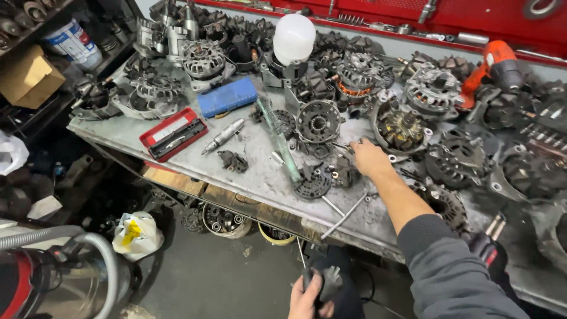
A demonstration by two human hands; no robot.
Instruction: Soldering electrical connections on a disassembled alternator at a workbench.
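left hand (308, 297) gripping dark alternator part (326, 281) below bench – right hand (367, 157) fingers loosely spread, resting on workbench (260, 177) among parts

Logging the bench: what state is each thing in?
Red case: open, tools inside.
Blue case: closed, flat.
White bulb: unlit, upright.
Right hand: reaching onto bench, among small parts.
Left hand: gripping dark part below bench.

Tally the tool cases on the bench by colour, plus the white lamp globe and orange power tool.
Red open tool case: 1
Blue closed case: 1
White lamp globe: 1
Orange power tool: 1
Total: 4
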